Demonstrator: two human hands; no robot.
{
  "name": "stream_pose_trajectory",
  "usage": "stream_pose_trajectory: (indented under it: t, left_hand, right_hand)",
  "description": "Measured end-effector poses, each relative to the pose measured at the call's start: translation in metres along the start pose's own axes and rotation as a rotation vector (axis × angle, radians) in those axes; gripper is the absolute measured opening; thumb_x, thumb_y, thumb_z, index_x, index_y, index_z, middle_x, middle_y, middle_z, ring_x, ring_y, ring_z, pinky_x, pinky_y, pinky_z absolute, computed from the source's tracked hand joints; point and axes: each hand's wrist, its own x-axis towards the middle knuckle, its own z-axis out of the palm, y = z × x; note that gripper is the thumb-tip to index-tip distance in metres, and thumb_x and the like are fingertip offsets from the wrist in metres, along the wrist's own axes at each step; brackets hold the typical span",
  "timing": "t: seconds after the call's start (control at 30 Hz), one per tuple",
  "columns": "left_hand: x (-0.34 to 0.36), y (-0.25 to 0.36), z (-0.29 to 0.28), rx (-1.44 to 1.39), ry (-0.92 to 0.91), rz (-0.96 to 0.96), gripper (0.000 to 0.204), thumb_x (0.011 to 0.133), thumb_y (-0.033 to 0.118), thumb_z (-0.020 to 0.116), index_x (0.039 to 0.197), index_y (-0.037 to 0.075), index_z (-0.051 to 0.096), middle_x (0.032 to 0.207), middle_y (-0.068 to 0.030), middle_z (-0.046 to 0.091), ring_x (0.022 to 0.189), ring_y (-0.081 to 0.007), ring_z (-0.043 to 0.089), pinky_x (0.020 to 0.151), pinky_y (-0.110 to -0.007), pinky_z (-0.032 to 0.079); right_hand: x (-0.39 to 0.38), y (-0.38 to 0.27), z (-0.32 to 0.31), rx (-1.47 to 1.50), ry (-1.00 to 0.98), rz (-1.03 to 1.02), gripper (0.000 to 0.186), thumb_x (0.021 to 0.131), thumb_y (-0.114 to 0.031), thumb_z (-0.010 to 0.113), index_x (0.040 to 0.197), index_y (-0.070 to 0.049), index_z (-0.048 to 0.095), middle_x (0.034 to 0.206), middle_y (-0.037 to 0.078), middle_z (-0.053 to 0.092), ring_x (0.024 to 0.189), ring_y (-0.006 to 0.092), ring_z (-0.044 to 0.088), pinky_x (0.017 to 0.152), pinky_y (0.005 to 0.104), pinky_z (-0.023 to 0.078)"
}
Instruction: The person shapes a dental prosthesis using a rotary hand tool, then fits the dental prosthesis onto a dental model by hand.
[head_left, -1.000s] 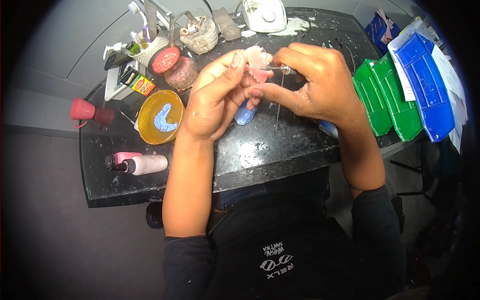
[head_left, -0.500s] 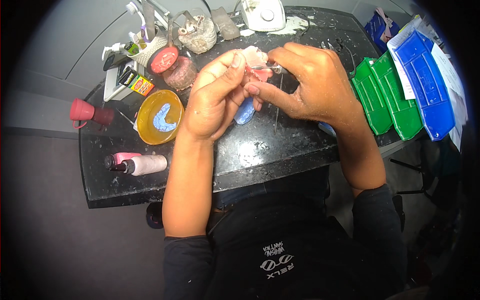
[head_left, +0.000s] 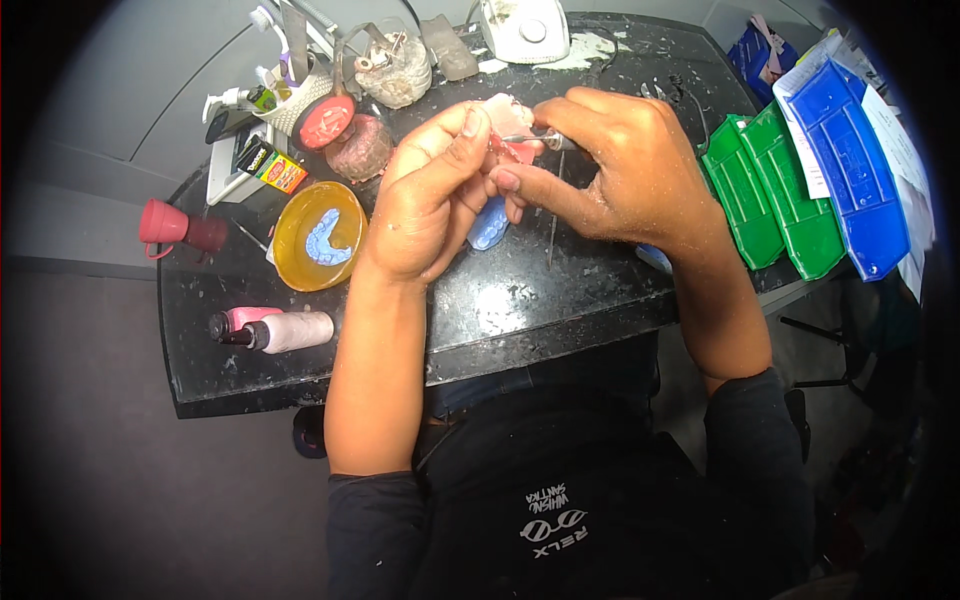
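My left hand (head_left: 428,195) is closed on a pink, jagged moulded dental piece (head_left: 505,115), held up over the middle of the black bench. My right hand (head_left: 630,160) grips a slim metal tool (head_left: 548,138), its tip against the piece and its thumb beside my left fingers. A blue dental mould (head_left: 488,227) rests just beneath my hands, partly hidden. A thin metal rod (head_left: 553,235) lies to its right. Left of my left forearm, a yellow bowl (head_left: 292,245) holds another blue horseshoe-shaped mould (head_left: 325,238).
Two bottles (head_left: 292,330) lie front left, a red cup (head_left: 170,225) stands behind. A basket of brushes (head_left: 295,100), crusted containers (head_left: 395,80), a red-topped pot (head_left: 358,145) and a white device (head_left: 525,30) line the back. Green trays (head_left: 790,210), a blue tray (head_left: 840,170) and papers (head_left: 915,260) are right.
The pink piece in my fingers tilted slightly, and my right hand with the tool shifted a little up and left. Little else has moved.
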Motion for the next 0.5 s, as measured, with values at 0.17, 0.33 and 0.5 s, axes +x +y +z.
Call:
stream_pose_trajectory:
  t: [0.17, 0.33, 0.5]
  left_hand:
    - [-0.0006, 0.0015, 0.0036, 0.048, 0.036, -0.001, 0.039, 0.106, 0.029, 0.051, 0.121, -0.006, 0.057, 0.103, -0.0142, 0.068, 0.08, -0.0158, 0.065, 0.069, -0.03, 0.056]
    - [0.0008, -0.0003, 0.002, 0.02, 0.026, -0.002, 0.038, 0.106, 0.028, 0.051, 0.12, -0.006, 0.057, 0.103, -0.0144, 0.068, 0.08, -0.0163, 0.065, 0.069, -0.03, 0.056]
    - [0.0007, 0.0015, 0.0004, 0.024, 0.024, -0.004, 0.037, 0.106, 0.027, 0.05, 0.121, -0.007, 0.057, 0.101, -0.0149, 0.068, 0.079, -0.0184, 0.066, 0.069, -0.031, 0.056]
  right_hand:
    - [-0.001, 0.0003, -0.0001, -0.002, -0.01, 0.008, 0.042, 0.077, -0.038, 0.086, 0.089, 0.0, 0.072, 0.071, 0.012, 0.065, 0.061, 0.0289, 0.065, 0.055, 0.0349, 0.049]
    - [-0.001, 0.0028, 0.0043, 0.007, 0.046, -0.007, 0.046, 0.078, -0.047, 0.081, 0.08, -0.002, 0.068, 0.066, 0.012, 0.061, 0.058, 0.0304, 0.063, 0.054, 0.0379, 0.049]
    - [0.0016, 0.0061, -0.0003, 0.093, 0.082, -0.018, 0.047, 0.08, -0.049, 0.079, 0.074, -0.004, 0.068, 0.065, 0.012, 0.062, 0.056, 0.0314, 0.063, 0.053, 0.0397, 0.049]
